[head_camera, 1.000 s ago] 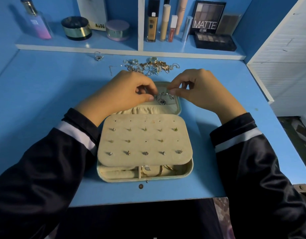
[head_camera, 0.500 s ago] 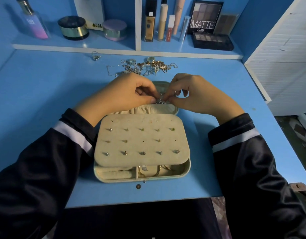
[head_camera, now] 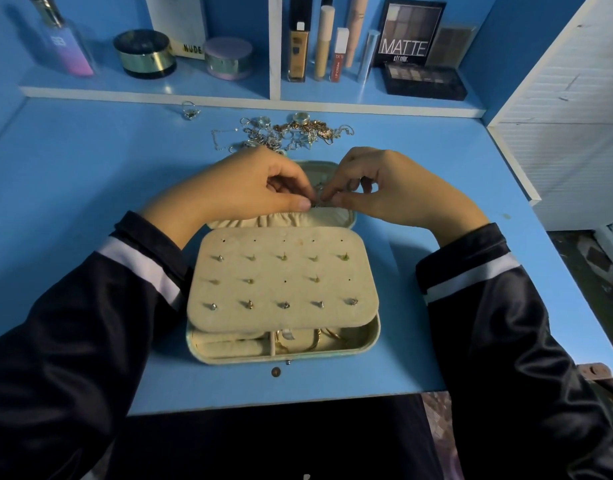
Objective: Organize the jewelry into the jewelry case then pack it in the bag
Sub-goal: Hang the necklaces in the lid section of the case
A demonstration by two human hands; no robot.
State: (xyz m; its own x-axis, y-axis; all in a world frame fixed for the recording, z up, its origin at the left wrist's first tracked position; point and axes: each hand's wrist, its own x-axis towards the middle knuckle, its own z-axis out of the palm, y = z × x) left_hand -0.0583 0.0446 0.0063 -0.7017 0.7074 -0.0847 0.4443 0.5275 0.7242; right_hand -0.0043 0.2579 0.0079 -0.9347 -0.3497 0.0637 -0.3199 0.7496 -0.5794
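On the shelf, the dark eyeshadow box standing on the right says MATTE in big white capitals. A line of small script sits under it, too fine to read. Further left, the white box carries NUDE in dark letters near its lower edge. The perfume bottle at the far left shows a white mark like a doubled B. The red lip tube has lettering down its side, seemingly LIP CREAM. The label on the foundation bottle is too dark to make out.
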